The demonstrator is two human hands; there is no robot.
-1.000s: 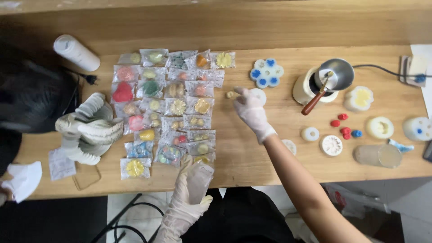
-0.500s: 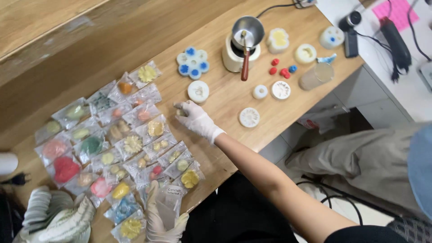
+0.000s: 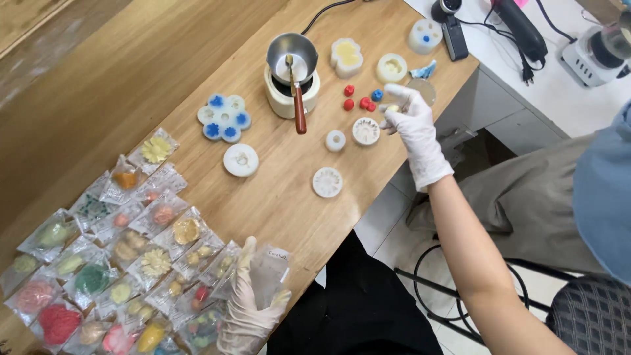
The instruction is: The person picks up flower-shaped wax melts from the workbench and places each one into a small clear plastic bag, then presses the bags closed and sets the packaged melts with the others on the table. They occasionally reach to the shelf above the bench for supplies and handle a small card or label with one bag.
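Right hand [image 3: 413, 128], gloved, pinches a small pale piece [image 3: 393, 108] at its fingertips just right of the round white mould [image 3: 365, 131]; left hand [image 3: 253, 299] grips a clear bag [image 3: 271, 276]; keep the pinch light and level.

One head-worn camera looks steeply down, close above the wooden table [image 3: 276, 197].

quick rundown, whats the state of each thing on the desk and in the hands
left hand: gloved, holding a clear empty-looking bag upright
right hand: gloved, fingertips pinching a small pale piece over the table edge
melting pot: upright, wooden-handled spoon resting in it, cord attached
flower mould: flat, blue in four cavities
round white moulds: flat, apart from each other
packets: lying flat in rows, each holding a coloured piece
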